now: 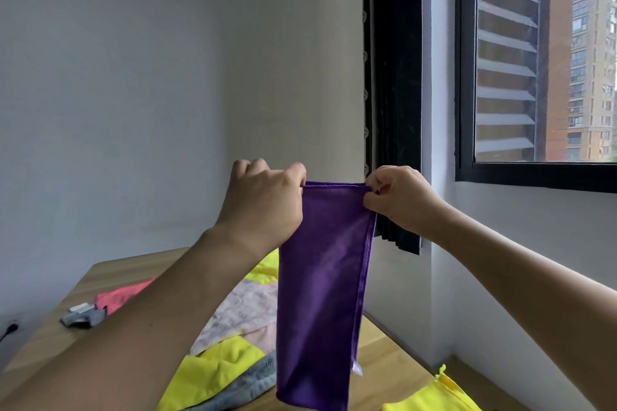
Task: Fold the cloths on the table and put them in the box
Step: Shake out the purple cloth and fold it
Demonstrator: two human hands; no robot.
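Left hand (267, 200), right hand (397, 198) pinch purple cloth (324, 294) top corners; white tag (356, 369) (print probably unreadable).

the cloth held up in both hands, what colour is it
Purple, plain with no pattern; the cloth shows best in the head view.

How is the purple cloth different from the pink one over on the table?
The purple cloth hangs in the air, pinched at its top corners by the left hand and right hand; the pink cloth lies on the table, untouched. The purple one hangs as a long, narrow strip; the pink one lies low and rumpled. Both are plain, single-coloured cloths.
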